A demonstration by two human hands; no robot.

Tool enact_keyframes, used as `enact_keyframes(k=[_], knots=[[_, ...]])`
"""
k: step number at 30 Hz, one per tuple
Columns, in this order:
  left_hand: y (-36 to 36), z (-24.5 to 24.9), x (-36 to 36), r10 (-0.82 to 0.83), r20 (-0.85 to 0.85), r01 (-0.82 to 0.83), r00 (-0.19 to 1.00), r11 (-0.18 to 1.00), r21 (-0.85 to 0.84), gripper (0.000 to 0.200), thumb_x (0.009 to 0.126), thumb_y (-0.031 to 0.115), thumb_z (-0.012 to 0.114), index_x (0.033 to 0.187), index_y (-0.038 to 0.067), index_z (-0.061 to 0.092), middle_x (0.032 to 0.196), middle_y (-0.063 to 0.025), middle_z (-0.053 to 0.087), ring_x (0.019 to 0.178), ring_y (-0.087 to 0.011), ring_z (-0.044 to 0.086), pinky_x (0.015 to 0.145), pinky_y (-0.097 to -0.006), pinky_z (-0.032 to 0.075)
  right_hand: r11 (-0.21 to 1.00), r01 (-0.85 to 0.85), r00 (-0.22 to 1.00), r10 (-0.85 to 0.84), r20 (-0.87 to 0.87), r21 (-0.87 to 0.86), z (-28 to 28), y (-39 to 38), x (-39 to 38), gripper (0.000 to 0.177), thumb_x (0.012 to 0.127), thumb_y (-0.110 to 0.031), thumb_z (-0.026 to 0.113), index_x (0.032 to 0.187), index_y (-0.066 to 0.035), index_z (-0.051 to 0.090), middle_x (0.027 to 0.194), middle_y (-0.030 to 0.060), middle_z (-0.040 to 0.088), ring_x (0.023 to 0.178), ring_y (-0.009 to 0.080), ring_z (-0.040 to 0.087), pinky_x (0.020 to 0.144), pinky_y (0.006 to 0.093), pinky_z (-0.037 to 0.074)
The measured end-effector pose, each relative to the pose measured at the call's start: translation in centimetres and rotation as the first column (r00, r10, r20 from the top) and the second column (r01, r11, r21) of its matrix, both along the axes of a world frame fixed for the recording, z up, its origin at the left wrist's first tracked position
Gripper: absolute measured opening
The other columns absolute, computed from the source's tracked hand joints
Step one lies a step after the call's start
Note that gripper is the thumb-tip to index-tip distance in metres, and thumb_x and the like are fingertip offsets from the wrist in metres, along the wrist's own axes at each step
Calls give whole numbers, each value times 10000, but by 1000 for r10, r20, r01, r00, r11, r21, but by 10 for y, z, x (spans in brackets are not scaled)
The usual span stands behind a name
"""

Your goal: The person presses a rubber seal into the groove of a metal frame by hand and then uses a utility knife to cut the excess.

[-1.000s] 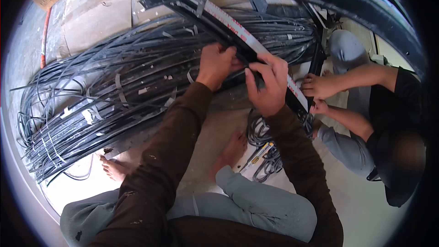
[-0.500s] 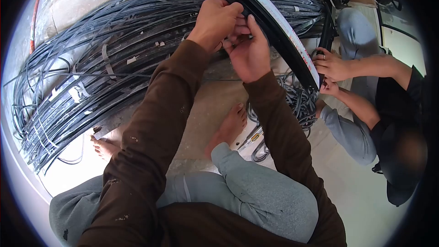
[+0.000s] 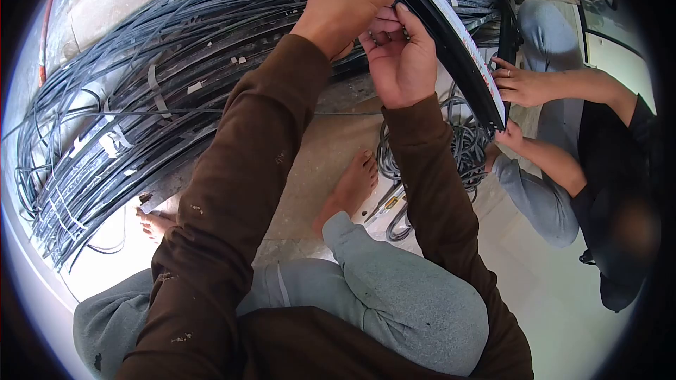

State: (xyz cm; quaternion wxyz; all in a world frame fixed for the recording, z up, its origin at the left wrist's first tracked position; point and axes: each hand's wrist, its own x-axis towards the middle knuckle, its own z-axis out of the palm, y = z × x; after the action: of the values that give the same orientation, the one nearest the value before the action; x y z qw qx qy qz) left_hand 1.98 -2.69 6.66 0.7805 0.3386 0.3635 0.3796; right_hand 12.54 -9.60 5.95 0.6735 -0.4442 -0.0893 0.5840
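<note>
A long black frame piece [image 3: 440,35] with a white, red-printed strip runs from the top centre down to the right. My left hand [image 3: 343,10] is closed at its near edge, fingers pinched together; a thin dark cord leads from there to the left. Beside it my right hand [image 3: 403,63] is palm up, its thumb and curled fingers closed at the same edge. What both fingertips grip is too small to name. A co-worker's hands [image 3: 517,88] are at the lower end of the frame piece.
Bundles of black strips and cords [image 3: 204,56] cover the floor at the left and top. A tangled grey coil [image 3: 465,144] and a yellow-marked cutter [image 3: 389,203] lie near my right forearm. The co-worker [image 3: 605,169] crouches at the right. My bare feet [image 3: 355,183] rest below.
Both my hands have moved up and slightly right along the frame piece, staying close together. The frame piece has shifted a little to the right and upward.
</note>
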Motion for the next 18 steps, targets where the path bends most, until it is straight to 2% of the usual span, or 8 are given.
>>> enact_keyframes(k=[2, 7, 10, 13, 16, 18], knots=[[2, 0, 1, -51, -12, 52, 999, 998, 23, 296, 862, 54, 640, 1031, -167, 542, 923, -224, 664, 772, -259, 711, 690, -307, 600, 1000, -14, 999, 14, -42, 8, -3, 1, 6, 199, 973, -162, 515, 990, 19, 597, 927, 133, 669, 862, 193, 623, 864, 366, 495], [-3, 9, 9, -24, -21, 23, 999, 998, -55, 248, 866, 45, 631, 1007, -147, 564, 924, -212, 671, 783, -257, 711, 702, -309, 604, 997, -41, 978, 52, -203, 58, -9, 2, 21, 191, 970, -158, 524, 1001, 18, 592, 923, 127, 669, 835, 182, 617, 841, 363, 502], [-7, 5, 14, 19, -12, -19, 1000, 997, -77, 248, 869, 46, 629, 1012, -145, 563, 922, -216, 670, 786, -259, 712, 707, -313, 606, 1000, 5, 999, -6, -50, -30, -8, 0, 12, 187, 972, -162, 528, 1008, 8, 597, 925, 118, 670, 830, 174, 618, 827, 360, 506], [-7, 2, 13, 37, -22, -39, 999, 995, -94, 256, 871, 48, 629, 1015, -151, 557, 915, -224, 667, 793, -263, 713, 711, -318, 607, 999, -8, 1000, 9, 7, -47, -12, -1, 11, 187, 978, -170, 527, 1027, -8, 605, 917, 108, 671, 830, 171, 622, 824, 361, 508], [-4, 6, 9, 8, -27, -10, 1000, 996, -93, 267, 872, 50, 630, 1022, -155, 549, 928, -233, 660, 803, -270, 712, 717, -322, 608, 999, -41, 998, 40, -41, -32, -12, 1, 15, 201, 988, -198, 522, 1062, -29, 602, 957, 98, 669, 870, 171, 624, 847, 381, 506], [-1, 5, 7, -4, -20, 2, 1000, 997, -83, 274, 872, 50, 630, 1029, -156, 543, 947, -237, 652, 814, -276, 710, 725, -323, 609, 999, -51, 997, 51, -64, -1, -8, -1, 10, 195, 978, -236, 549, 1016, -48, 586, 962, 43, 634, 898, 149, 592, 916, 386, 457]])
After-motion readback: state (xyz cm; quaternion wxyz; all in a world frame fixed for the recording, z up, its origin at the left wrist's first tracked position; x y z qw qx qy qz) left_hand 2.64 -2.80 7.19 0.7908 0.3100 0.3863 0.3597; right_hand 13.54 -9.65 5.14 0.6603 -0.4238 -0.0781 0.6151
